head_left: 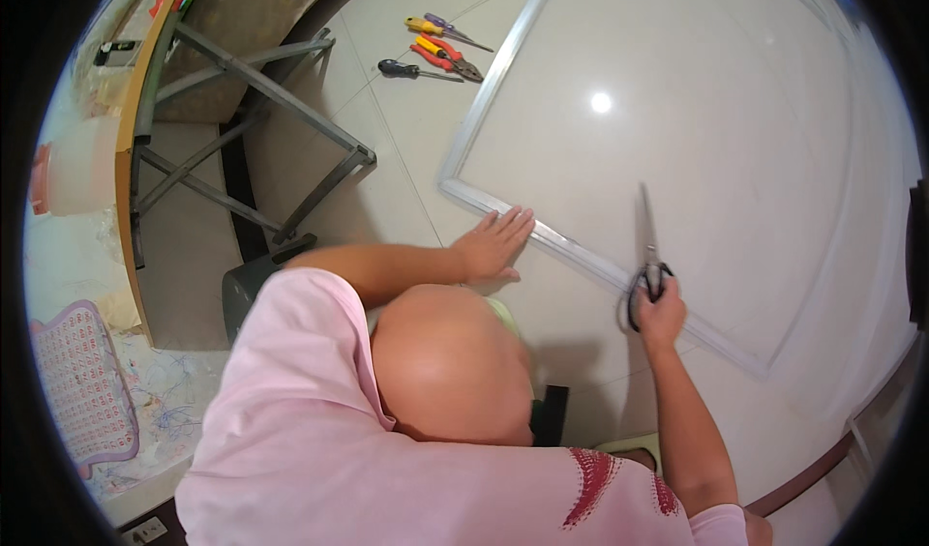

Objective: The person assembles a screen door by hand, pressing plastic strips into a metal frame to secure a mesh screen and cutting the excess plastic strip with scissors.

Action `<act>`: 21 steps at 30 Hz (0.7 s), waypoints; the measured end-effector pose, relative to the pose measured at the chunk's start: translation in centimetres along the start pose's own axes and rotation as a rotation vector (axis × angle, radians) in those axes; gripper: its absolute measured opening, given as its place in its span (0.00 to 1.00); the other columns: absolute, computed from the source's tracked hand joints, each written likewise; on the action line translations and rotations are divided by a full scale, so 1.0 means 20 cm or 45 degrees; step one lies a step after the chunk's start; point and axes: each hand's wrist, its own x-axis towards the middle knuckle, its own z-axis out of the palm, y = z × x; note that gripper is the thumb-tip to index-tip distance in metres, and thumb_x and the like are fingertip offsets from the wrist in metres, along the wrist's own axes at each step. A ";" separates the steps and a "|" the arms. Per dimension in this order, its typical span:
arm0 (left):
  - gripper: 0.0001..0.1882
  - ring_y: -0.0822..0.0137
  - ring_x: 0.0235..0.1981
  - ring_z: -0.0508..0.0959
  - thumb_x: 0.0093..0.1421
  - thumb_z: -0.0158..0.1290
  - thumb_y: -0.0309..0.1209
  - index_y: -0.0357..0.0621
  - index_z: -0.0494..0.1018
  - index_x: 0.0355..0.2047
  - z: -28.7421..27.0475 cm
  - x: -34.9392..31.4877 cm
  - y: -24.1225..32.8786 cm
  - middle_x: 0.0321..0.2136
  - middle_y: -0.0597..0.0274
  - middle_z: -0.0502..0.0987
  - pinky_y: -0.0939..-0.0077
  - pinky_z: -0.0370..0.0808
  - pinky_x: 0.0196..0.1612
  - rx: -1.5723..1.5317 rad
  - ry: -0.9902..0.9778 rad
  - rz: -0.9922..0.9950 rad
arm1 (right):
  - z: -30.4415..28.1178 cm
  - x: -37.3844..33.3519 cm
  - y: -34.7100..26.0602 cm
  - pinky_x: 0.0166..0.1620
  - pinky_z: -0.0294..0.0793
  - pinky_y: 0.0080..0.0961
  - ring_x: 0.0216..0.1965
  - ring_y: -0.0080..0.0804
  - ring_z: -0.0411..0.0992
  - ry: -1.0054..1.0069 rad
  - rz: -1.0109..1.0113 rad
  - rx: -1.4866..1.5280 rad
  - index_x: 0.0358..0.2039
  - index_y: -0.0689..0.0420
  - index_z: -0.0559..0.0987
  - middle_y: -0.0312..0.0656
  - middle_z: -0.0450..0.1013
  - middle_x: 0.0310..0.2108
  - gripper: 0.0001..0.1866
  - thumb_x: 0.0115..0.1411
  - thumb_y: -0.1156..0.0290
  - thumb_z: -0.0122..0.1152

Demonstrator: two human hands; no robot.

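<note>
A large silver metal frame [571,248] lies on the tiled floor in front of me; whether mesh or a sheet spans it I cannot tell. My left hand [498,246] rests flat at its near side, the spread fingertips over the metal bar and nothing held. Farther right, my right hand [663,314] is closed round the black handles of a pair of scissors [649,227]. Their long blades point away from me, over the inside of the frame, and look closed together. Part of the handle loops is hidden by my fingers.
Left of the frame lie a yellow-handled screwdriver [426,28], a purple-handled one [443,24], red-handled pliers [450,59] and a black-handled screwdriver [411,69]. A table with crossed metal legs [276,91] stands at the left. A purple-rimmed board [87,382] lies on it.
</note>
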 end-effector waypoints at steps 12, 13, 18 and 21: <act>0.40 0.42 0.66 0.43 0.60 0.49 0.43 0.38 0.45 0.65 0.25 -0.07 -0.23 0.64 0.36 0.43 0.54 0.44 0.66 -0.406 0.844 -0.778 | 0.32 0.01 -0.53 0.33 0.71 0.44 0.28 0.52 0.74 -0.210 -0.129 -0.251 0.30 0.59 0.68 0.49 0.74 0.22 0.23 0.46 0.58 0.70; 0.40 0.41 0.66 0.43 0.61 0.49 0.43 0.39 0.44 0.65 0.25 -0.09 -0.26 0.64 0.35 0.43 0.54 0.44 0.66 -0.432 0.860 -0.838 | 0.32 0.01 -0.53 0.33 0.71 0.44 0.28 0.52 0.74 -0.203 -0.141 -0.240 0.30 0.59 0.68 0.49 0.74 0.23 0.22 0.46 0.58 0.70; 0.39 0.40 0.65 0.46 0.60 0.49 0.43 0.41 0.44 0.65 0.25 -0.09 -0.28 0.64 0.33 0.42 0.52 0.44 0.65 -0.557 0.897 -0.793 | 0.32 0.01 -0.50 0.32 0.71 0.45 0.27 0.52 0.73 -0.173 -0.143 -0.196 0.30 0.58 0.68 0.49 0.74 0.22 0.22 0.47 0.57 0.68; 0.38 0.43 0.66 0.45 0.62 0.47 0.44 0.41 0.45 0.65 0.24 -0.06 -0.26 0.64 0.36 0.44 0.50 0.43 0.65 -0.353 0.787 -0.923 | 0.33 0.02 -0.49 0.31 0.71 0.46 0.26 0.53 0.73 -0.117 -0.159 -0.183 0.31 0.58 0.68 0.49 0.74 0.22 0.22 0.49 0.56 0.67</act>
